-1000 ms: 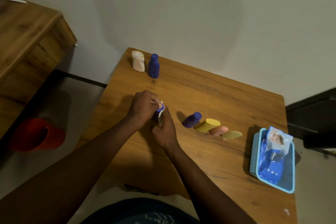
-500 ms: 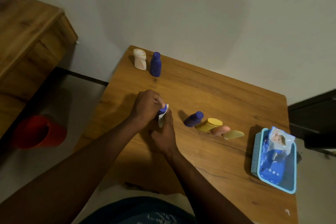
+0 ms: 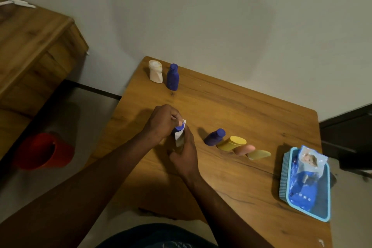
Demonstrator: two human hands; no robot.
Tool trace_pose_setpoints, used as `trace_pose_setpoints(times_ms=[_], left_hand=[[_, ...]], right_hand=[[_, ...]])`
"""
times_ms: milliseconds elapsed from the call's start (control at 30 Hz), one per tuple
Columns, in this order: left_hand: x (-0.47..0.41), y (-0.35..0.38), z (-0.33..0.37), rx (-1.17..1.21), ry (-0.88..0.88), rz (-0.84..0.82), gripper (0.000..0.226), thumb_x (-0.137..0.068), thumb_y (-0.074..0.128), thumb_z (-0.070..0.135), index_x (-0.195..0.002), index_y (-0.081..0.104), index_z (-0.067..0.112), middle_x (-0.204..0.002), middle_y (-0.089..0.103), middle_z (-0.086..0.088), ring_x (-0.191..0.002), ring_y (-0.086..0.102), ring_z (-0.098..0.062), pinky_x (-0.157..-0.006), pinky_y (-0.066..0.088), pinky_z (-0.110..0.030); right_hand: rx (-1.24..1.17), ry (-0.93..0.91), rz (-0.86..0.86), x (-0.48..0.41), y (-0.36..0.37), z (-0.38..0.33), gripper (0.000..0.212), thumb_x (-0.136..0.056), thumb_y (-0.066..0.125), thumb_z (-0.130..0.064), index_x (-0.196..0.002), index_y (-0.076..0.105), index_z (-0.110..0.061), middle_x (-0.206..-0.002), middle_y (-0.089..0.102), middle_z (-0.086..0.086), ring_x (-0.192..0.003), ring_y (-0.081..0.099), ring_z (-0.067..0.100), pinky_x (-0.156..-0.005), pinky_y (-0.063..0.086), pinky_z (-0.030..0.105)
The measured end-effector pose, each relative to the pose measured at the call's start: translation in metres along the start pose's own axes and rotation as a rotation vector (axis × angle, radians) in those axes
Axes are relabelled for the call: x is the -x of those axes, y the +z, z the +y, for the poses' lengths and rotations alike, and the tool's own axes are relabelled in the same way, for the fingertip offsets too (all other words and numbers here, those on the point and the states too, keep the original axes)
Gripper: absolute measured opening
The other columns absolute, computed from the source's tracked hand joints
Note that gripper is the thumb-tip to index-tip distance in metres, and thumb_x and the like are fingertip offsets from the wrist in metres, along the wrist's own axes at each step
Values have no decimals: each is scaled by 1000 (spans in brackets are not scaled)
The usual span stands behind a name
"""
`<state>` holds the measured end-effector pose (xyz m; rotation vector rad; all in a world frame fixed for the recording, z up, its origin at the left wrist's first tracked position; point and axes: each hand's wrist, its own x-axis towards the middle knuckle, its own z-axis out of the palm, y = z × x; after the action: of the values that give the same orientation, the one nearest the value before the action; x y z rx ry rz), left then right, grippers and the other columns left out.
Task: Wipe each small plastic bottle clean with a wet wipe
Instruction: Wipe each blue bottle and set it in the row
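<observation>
Change over the last second: small. Both hands stay at frame centre, just above the counter. The wet wipe has crept upward. A white corner now pokes out past the blue cap of the held bottle, where a second ago the wipe sat lower along the body. I read this as the stroke reaching the cap end, so this bottle is probably near done.

Left hand: fingers curled, tips pinching the wipe against the cap.
Right hand: wrapped round the bottle's lower body, holding it roughly upright. The body itself is mostly hidden by wipe and fingers.

Other bottles have not moved.
- Upper centre, near the counter's far edge: white bottle and upright blue bottle stand just beside each other.
- Right of the hands, a row lying down: lying blue bottle, yellow bottle, pink bottle, olive bottle, each touching or just beside the next.

I cannot tell which group is already cleaned.

Lower right: teal basket holding a blue wipes pack.
Left of frame: red bucket on the floor. Wooden cabinet in the upper left.

Obstruction: nothing lies between the hands and either group. Judgement: the lying row looks apt to roll, so reaching in for the next bottle could nudge its neighbours.
</observation>
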<state>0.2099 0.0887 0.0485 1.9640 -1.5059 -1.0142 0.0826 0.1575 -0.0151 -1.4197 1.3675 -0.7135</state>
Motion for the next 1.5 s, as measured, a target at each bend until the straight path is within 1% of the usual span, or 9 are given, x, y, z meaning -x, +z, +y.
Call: trace_pose_setpoints(times_ms=[233,467,600,733,933,1000,1133,1367,1500], left_hand=[[2,2,7,-51,38,-24,9,-85,75,6,-91,80,10,-90,75,1,-86,67,-11,-77,50,-19],[1,0,7,-58,55,-2,9,-85,75,3,-88,80,9,-91,76,-2,-82,66,-11,-71,47,-12],[3,3,12,-78,40,4,10,-86,74,5,-93,80,10,-97,76,-1,-86,64,-9,-76,46,-16],[3,4,15,-110,36,5,14,-89,72,5,-101,79,9,-105,75,-4,-93,64,-11,-86,50,-23],[3,5,9,-130,65,7,18,-90,69,2,-103,78,9,-111,75,-3,-96,63,-7,-78,41,-9],[4,6,12,-163,80,-8,20,-91,67,1,-105,78,9,-113,75,-3,-97,64,-8,-77,41,-6],[7,8,10,-235,128,1,20,-92,65,2,-103,79,13,-113,69,-3,-103,65,-17,-89,51,-25],[16,7,11,-329,142,40,23,-95,61,6,-111,76,12,-112,70,-5,-101,64,-17,-91,54,-31],[17,9,9,-328,170,51,25,-95,60,6,-112,77,11,-112,72,-7,-102,64,-18,-89,53,-31]], right_hand=[[30,220,-69,-28,-13,6,47,-78,58,-12,-125,62,-15,-106,72,1,-84,62,9,-77,46,32],[-91,63,-3,-29,-9,8,75,-73,65,6,-142,55,-21,-135,64,-12,-122,58,0,-100,47,17],[23,172,-75,-34,-10,16,61,-77,59,-12,-138,53,-17,-115,69,0,-102,66,20,-78,52,28],[96,228,-224,-46,-23,16,41,-89,66,-8,-128,57,-15,-101,67,-4,-84,62,9,-67,46,22],[64,70,-2,-36,-21,24,21,-80,54,-14,-87,67,-28,-72,63,-18,-62,55,0,-59,38,17],[25,36,65,-29,-18,29,34,-87,56,-2,-76,63,-34,-64,62,-18,-58,54,0,-57,38,20],[-114,91,214,-22,-14,34,34,-95,55,-4,-79,71,-29,-68,69,-11,-65,58,2,-63,45,30],[-196,83,200,-28,-8,29,34,-94,50,-7,-113,76,-18,-90,73,-13,-78,60,1,-71,47,27],[-210,70,192,-29,-4,28,39,-88,48,-4,-110,76,-19,-97,77,-4,-83,64,5,-76,51,32]])
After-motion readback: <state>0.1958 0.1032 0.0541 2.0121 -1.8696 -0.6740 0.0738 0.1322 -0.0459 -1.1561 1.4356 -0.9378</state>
